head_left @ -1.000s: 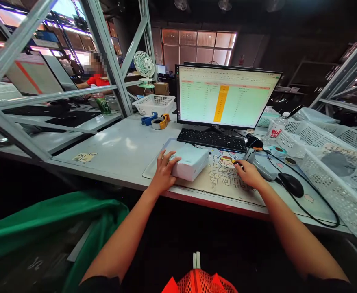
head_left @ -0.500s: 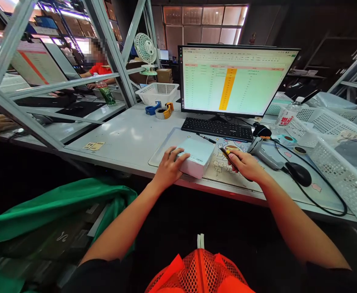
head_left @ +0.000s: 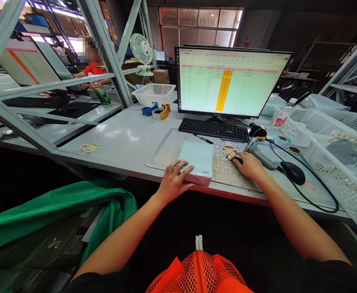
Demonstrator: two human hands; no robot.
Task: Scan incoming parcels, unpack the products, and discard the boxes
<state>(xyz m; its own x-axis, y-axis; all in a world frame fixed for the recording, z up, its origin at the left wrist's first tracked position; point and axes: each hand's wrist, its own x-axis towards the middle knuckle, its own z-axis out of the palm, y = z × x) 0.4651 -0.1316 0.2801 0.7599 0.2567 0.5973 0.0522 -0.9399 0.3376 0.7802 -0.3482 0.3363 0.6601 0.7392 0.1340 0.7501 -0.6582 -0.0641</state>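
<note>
A pale blue box (head_left: 196, 158) with a pinkish side and a barcode label lies on the desk mat, close to the desk's front edge. My left hand (head_left: 176, 179) grips its near left corner, fingers on the top and thumb along the front side. To the right, my right hand (head_left: 251, 166) is closed on a black and yellow utility knife (head_left: 236, 158), held low at the mat. Part of the knife is hidden under the fingers. A barcode scanner (head_left: 262, 155) lies just beyond my right hand, and a pen (head_left: 203, 139) lies behind the box.
Behind the mat (head_left: 163, 152) are a keyboard (head_left: 213, 129) and a monitor (head_left: 227, 81). A mouse (head_left: 292, 173) and white baskets (head_left: 334, 162) are on the right. Tape dispensers (head_left: 157, 110) stand back left. Metal frame bars (head_left: 101, 49) rise at left; a person in red sits beyond.
My right hand has lowered the knife to the mat and moved slightly right. The box now sits squarer to the desk edge, with my left hand still on it.
</note>
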